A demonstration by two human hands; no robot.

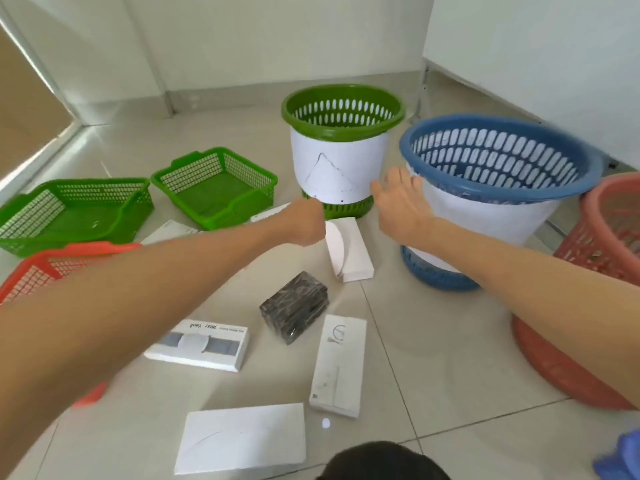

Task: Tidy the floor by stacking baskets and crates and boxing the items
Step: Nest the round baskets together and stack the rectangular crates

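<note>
Now both hands reach far toward round baskets. Right hand (398, 197) open, empty, fingers against blue basket (498, 188); left hand (304, 221) curled, holds nothing visible. Better grip rim firmly, lift straight, nest into green basket (341, 143) just left.

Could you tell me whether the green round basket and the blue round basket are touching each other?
Apart. The head view shows bare floor between the green basket and the blue basket.
</note>
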